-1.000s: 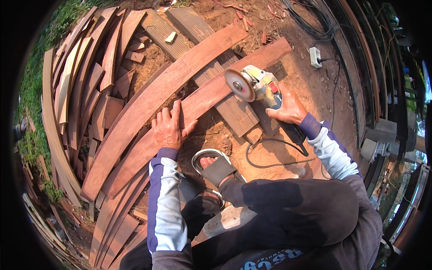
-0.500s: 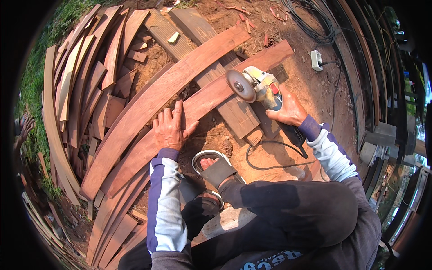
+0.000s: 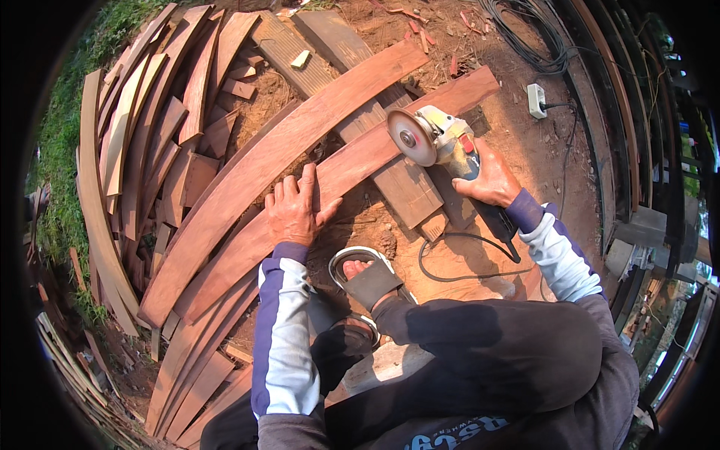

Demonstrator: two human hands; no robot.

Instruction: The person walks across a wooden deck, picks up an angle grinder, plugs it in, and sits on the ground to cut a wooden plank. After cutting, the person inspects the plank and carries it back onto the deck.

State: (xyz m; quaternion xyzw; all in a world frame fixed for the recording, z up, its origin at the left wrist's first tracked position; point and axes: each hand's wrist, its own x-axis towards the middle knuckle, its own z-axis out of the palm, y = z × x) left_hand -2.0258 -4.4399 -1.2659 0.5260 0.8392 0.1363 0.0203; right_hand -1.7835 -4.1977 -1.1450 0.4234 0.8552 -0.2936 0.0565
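A long curved reddish plank point(image 3: 360, 166) lies slantwise before me, propped across a thick brown timber point(image 3: 409, 191). My left hand point(image 3: 292, 214) rests on it with fingers stretched out and thumb apart. In my right hand point(image 3: 491, 178) is an angle grinder point(image 3: 454, 148), gripped around its dark body. Its round disc point(image 3: 412, 138) faces left, over the plank's right part; whether disc and wood touch I cannot tell. A second curved plank point(image 3: 289, 154) lies just beyond, roughly alongside the first.
Curved offcuts point(image 3: 154, 135) are heaped at the left. A black power cord point(image 3: 465, 279) loops from the grinder over the sandy ground. At the right stand a white socket box point(image 3: 536, 100) and a coiled cable point(image 3: 525, 34). My sandalled foot point(image 3: 367, 274) is close below the plank.
The whole view has shifted slightly, so planks, hands and grinder appear a little farther right. The left hand stays on the plank, and the right keeps its grip on the grinder.
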